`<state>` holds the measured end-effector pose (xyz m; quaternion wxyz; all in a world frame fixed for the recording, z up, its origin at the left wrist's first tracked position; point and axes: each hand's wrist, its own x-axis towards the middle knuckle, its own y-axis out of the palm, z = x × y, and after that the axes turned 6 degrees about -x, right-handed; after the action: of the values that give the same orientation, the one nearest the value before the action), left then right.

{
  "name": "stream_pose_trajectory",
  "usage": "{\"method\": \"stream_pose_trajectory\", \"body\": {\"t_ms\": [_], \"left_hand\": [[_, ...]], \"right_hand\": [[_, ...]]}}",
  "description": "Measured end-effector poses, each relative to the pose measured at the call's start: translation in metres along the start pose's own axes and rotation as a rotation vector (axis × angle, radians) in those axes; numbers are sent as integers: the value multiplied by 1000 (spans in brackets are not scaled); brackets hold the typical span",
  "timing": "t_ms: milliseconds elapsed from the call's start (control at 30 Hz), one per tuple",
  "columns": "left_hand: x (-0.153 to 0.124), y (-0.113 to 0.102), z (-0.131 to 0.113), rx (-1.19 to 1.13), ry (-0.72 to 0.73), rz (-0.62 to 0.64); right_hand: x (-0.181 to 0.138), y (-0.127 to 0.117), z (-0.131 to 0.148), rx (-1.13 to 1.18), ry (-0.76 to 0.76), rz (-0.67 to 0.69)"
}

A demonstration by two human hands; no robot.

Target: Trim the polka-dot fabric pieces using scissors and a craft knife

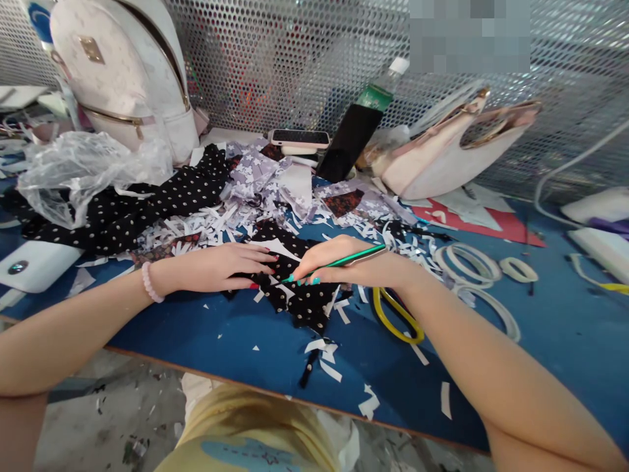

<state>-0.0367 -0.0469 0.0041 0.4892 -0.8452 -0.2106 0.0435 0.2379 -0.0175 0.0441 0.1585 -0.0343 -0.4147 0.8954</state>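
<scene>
A: Central specimen?
B: A black fabric piece, white-dotted, irregular in outline, lower edge jagged. It lies on the blue table, near the front edge, under and between both hands. A strip of white shows along its upper part; whether paper or cloth, cannot tell.

A: State of the right hand?
B: Fingers closed around a green pen — slanted, its lower end down at the fabric. Whether the tip makes contact, cannot tell. Nails turquoise.

A: And the left hand?
B: Grasping nothing visible; laid flat, fingers extended onto the fabric's left side. Nails red, pink bracelet at the wrist.

A: Immediate surroundings?
B: A yellow loop handle beside the right wrist; white scraps scattered in front. Pale rings to the right.

A: Farther out?
B: Lilac floral cloth behind the hands, then a dark bottle — tilted — between a white backpack and a pale handbag.
</scene>
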Motion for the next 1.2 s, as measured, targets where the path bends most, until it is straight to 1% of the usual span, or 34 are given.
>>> {"method": "stream_pose_trajectory", "body": {"t_ms": [133, 267, 400, 600, 767, 1067, 1200], "left_hand": [[-1, 3, -1, -25, -11, -80], [-1, 4, -3, -18, -27, -112], [-2, 4, -4, -9, -24, -93], [-2, 2, -7, -33, -28, -69], [-2, 1, -8, -48, -52, -52], [-1, 2, -9, -65, -97, -62], [-1, 3, -8, -75, -109, -66]], "right_hand": [[0, -1, 1, 12, -10, 0], [1, 1, -1, 50, -7, -8], [1, 2, -2, 94, -15, 8], [1, 1, 3, 78, 12, 25], [4, 5, 4, 104, -49, 16], [4, 13, -1, 107, -113, -24], [5, 12, 3, 106, -113, 7]]}}
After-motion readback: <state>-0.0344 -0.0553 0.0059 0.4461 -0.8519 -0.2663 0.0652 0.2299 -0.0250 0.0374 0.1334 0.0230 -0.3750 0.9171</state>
